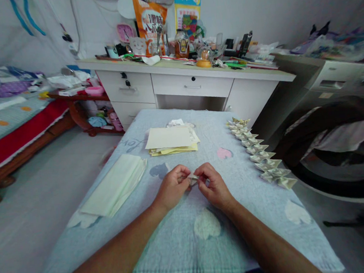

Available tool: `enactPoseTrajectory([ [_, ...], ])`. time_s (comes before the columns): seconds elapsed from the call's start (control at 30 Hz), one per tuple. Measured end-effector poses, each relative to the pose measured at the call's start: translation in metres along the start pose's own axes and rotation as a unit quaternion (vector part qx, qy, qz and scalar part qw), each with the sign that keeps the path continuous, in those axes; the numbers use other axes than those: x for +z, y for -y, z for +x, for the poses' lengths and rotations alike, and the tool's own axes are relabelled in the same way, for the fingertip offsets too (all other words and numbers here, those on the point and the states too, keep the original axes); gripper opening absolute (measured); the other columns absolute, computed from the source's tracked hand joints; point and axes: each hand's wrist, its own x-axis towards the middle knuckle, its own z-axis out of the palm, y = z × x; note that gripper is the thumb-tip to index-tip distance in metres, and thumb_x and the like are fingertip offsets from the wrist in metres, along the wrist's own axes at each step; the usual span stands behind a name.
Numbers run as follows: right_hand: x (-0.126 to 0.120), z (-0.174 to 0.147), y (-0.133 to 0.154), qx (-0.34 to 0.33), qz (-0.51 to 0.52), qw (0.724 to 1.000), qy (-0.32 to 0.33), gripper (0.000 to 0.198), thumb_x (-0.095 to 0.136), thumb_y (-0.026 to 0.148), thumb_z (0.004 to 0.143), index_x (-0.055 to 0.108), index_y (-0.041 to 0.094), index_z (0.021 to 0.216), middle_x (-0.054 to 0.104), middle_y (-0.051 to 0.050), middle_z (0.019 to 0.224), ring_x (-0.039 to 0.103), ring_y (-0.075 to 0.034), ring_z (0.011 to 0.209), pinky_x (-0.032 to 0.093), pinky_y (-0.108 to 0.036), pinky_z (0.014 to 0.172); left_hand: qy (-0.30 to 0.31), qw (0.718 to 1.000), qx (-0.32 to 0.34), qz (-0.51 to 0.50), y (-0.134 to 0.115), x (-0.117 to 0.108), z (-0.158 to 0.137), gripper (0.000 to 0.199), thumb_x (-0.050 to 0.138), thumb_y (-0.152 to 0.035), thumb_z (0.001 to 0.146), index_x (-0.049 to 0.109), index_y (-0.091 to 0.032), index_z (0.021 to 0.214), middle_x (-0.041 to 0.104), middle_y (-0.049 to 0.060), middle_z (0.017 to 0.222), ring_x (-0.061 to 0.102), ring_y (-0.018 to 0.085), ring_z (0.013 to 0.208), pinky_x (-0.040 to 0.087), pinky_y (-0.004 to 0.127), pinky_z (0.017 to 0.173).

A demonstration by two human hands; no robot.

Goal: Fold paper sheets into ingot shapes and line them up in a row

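Two bare hands meet over a surface (167, 253) spread with a pale blue patterned cloth, on the near side of a stack of cream paper (168, 138). Between the fingertips, nearer the person than the stack and slightly to the right of its middle, is a small folded paper (193, 178). The left hand (176, 182) is pinched on its left end and the right hand (213, 185) on its right end, so neither is clearly closer; the piece lies directly inward from each. Its long axis seems to run side to side, from hand to hand, though fingers hide much of it and its exact shape is too small to tell. Left of the stack and nearer the person, a bundle of folded sheets (115, 183) lies slanted, its far end toward the stack. Right of the stack, well apart from it, pointed paper shapes (256, 149) form a close row slanting nearer and outward. Just behind the stack is a crumpled white scrap (175, 122).
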Motion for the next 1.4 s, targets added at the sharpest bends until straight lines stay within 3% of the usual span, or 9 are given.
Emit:
enactPoseTrajectory([
  [0.27, -0.001, -0.001, 0.004, -0.019, -0.024, 0.999, 0.015, 0.038, 0.047, 0.000, 0.072, 0.059, 0.021, 0.101, 0.045, -0.003, 0.094, 0.050, -0.015, 0.080, 0.042, -0.027, 0.070, 0.028, 0.996, -0.015, -0.081, -0.006, -0.003, -0.001, 0.015, 0.059, -0.019, 0.074, 0.055, -0.016, 0.088, 0.064, 0.001, 0.077, 0.062, 0.013, 0.068, 0.052, 0.025, 0.063],
  [0.37, -0.003, -0.002, 0.006, -0.025, -0.021, 0.999, 0.021, 0.037, 0.047, 0.001, 0.071, 0.060, 0.021, 0.099, 0.045, -0.003, 0.094, 0.050, -0.015, 0.083, 0.042, -0.027, 0.071, 0.036, 0.995, -0.012, -0.097, -0.001, -0.003, 0.000, 0.025, 0.067, -0.026, 0.075, 0.052, -0.017, 0.093, 0.064, 0.001, 0.079, 0.062, 0.013, 0.070, 0.051, 0.025, 0.064],
  [0.53, -0.006, -0.001, 0.004, 0.010, 0.012, 1.000, -0.002, 0.026, 0.052, 0.011, 0.079, 0.057, 0.020, 0.102, 0.049, -0.002, 0.091, 0.050, -0.014, 0.077, 0.042, -0.028, 0.070, 0.035, 0.994, -0.005, -0.101, 0.004, -0.003, 0.002, 0.038, 0.072, -0.021, 0.070, 0.049, -0.018, 0.101, 0.063, 0.000, 0.087, 0.064, 0.011, 0.074, 0.051, 0.023, 0.068],
  [0.7, -0.005, 0.000, 0.002, 0.092, 0.030, 0.995, 0.011, 0.009, 0.054, 0.027, 0.087, 0.057, 0.018, 0.088, 0.051, 0.001, 0.075, 0.048, -0.013, 0.067, 0.038, -0.024, 0.062, 0.019, 0.999, -0.006, -0.050, 0.003, -0.003, 0.001, 0.038, 0.072, -0.021, 0.069, 0.052, -0.017, 0.101, 0.058, 0.001, 0.098, 0.063, 0.008, 0.070, 0.049, 0.020, 0.064],
  [0.8, -0.004, 0.001, 0.003, 0.115, 0.042, 0.992, 0.025, 0.021, 0.055, 0.035, 0.088, 0.056, 0.018, 0.077, 0.049, 0.002, 0.067, 0.044, -0.012, 0.062, 0.035, -0.023, 0.058, 0.024, 0.999, -0.003, -0.036, 0.003, -0.003, 0.000, 0.037, 0.073, -0.025, 0.070, 0.053, -0.016, 0.100, 0.059, 0.002, 0.094, 0.061, 0.008, 0.067, 0.048, 0.020, 0.061],
  [0.93, -0.004, 0.001, 0.004, 0.136, 0.100, 0.985, 0.025, 0.028, 0.056, 0.044, 0.088, 0.057, 0.018, 0.076, 0.052, 0.002, 0.067, 0.046, -0.012, 0.063, 0.037, -0.024, 0.061, 0.050, 0.999, -0.009, 0.012, 0.000, -0.003, -0.002, 0.031, 0.069, -0.033, 0.075, 0.059, -0.014, 0.097, 0.063, 0.002, 0.081, 0.060, 0.012, 0.066, 0.049, 0.022, 0.059],
  [1.13, -0.004, 0.002, 0.005, 0.140, 0.168, 0.975, 0.031, 0.028, 0.058, 0.045, 0.086, 0.056, 0.018, 0.079, 0.056, 0.001, 0.070, 0.050, -0.012, 0.065, 0.040, -0.025, 0.064, 0.063, 0.993, 0.013, 0.099, -0.006, -0.004, -0.004, 0.025, 0.062, -0.038, 0.081, 0.065, -0.013, 0.085, 0.064, 0.000, 0.066, 0.059, 0.013, 0.062, 0.044, 0.023, 0.058],
  [1.4, -0.006, 0.002, 0.005, 0.139, 0.115, 0.983, 0.031, 0.026, 0.056, 0.041, 0.087, 0.053, 0.019, 0.075, 0.048, 0.003, 0.065, 0.043, -0.011, 0.061, 0.035, -0.023, 0.059, 0.058, 0.976, 0.042, 0.205, -0.002, -0.004, -0.006, 0.027, 0.059, -0.038, 0.081, 0.061, -0.016, 0.066, 0.056, -0.003, 0.055, 0.048, 0.010, 0.052, 0.031, 0.020, 0.049],
])
